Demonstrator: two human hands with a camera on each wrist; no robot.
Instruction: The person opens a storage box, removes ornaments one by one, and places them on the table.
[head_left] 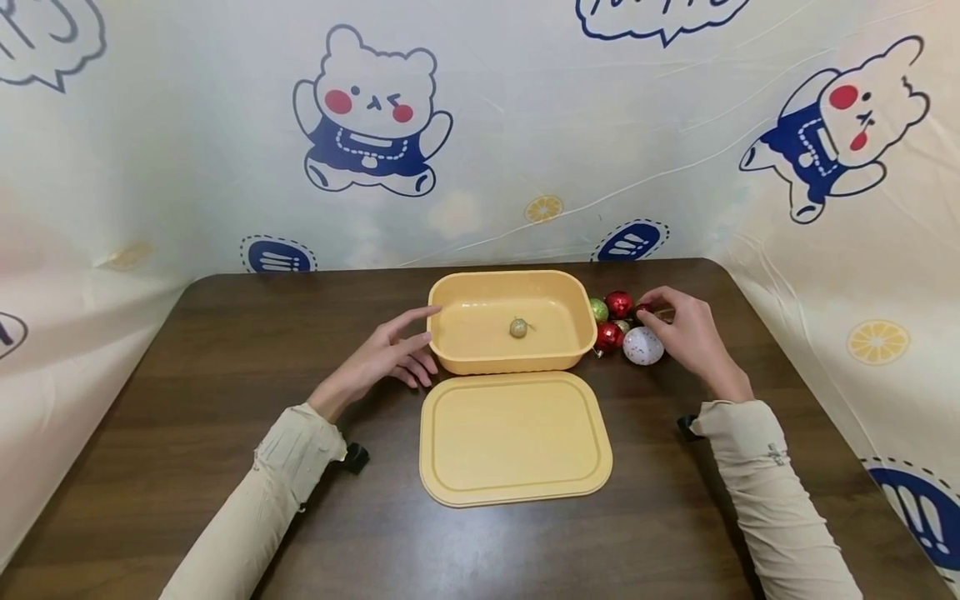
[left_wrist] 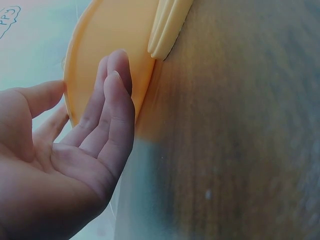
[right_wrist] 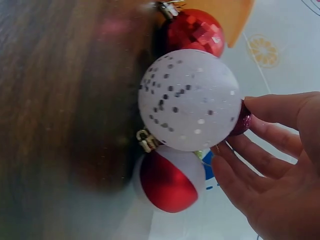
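A yellow plastic box (head_left: 512, 365) stands uncovered with a small gold bauble (head_left: 518, 328) on its floor. At its left end my left hand (head_left: 382, 354) touches the rim with thumb and index fingertips, the other fingers loosely bent beside the wall. On the right, my right hand (head_left: 692, 335) pinches a small dark red bauble (right_wrist: 243, 120) between thumb and fingers, behind a white speckled bauble (right_wrist: 190, 100). The white one partly hides it in the right wrist view. A red-and-white bauble (right_wrist: 170, 182) lies beside the white one.
Red baubles (head_left: 618, 304) and a green bauble (head_left: 598, 310) cluster against the box's right end. The flat yellow lid (head_left: 517, 437) lies on the brown table (head_left: 360, 533) just in front of the box. A printed cloth (head_left: 495, 158) hangs behind the table.
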